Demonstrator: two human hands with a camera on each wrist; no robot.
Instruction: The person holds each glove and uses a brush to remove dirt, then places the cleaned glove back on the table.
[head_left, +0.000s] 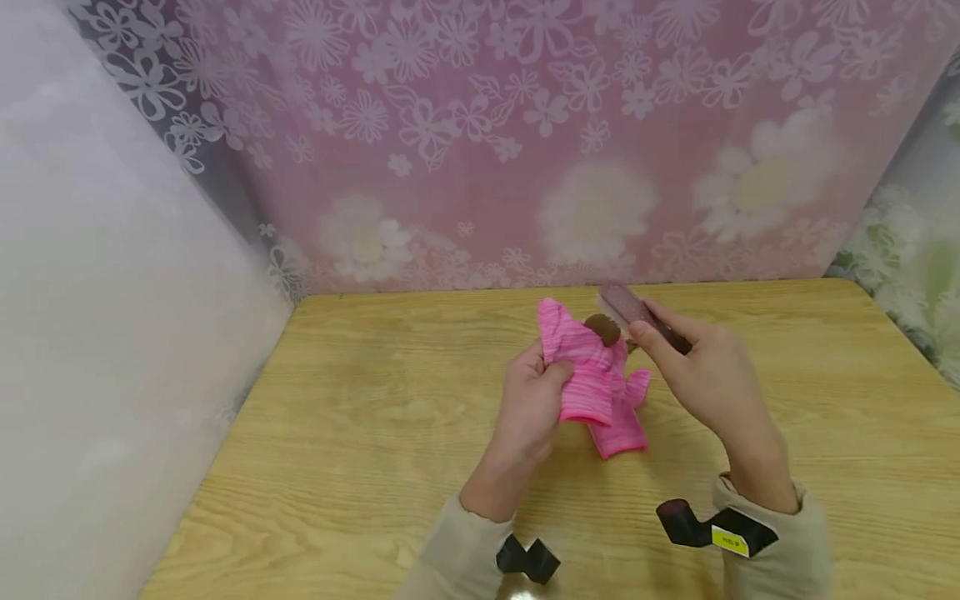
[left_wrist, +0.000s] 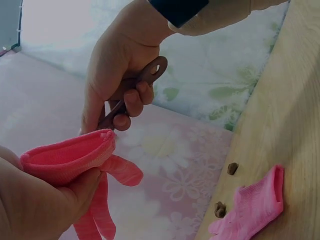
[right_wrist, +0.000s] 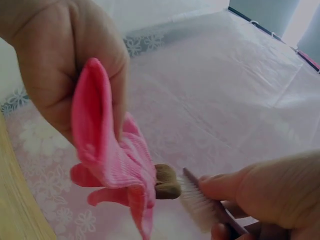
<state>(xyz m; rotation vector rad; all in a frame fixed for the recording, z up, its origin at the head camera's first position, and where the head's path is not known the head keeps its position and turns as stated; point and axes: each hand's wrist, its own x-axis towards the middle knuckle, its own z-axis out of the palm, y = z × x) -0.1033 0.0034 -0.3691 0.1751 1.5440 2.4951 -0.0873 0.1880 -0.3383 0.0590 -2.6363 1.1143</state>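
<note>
My left hand (head_left: pixel 527 404) grips a pink streaked knit glove (head_left: pixel 587 396) near its cuff, thumb on the near side. A brown clay-like lump (head_left: pixel 602 329) sticks to the glove's far side. In my right hand (head_left: pixel 716 379) is a dark purplish-brown brush (head_left: pixel 624 303), pinched along its handle. Its white bristles (right_wrist: pixel 196 207) face the lump, right at its edge in the right wrist view. The handle's end has a hole, seen in the left wrist view. Under the held glove, a second pink glove (head_left: pixel 622 432) lies on the table.
Two small brown lumps (left_wrist: pixel 232 168) lie on the wooden table (head_left: pixel 337 467) beside the second glove. A pink flowered sheet (head_left: pixel 465 167) hangs along the table's back edge, and a white panel (head_left: pixel 112 292) stands at the left.
</note>
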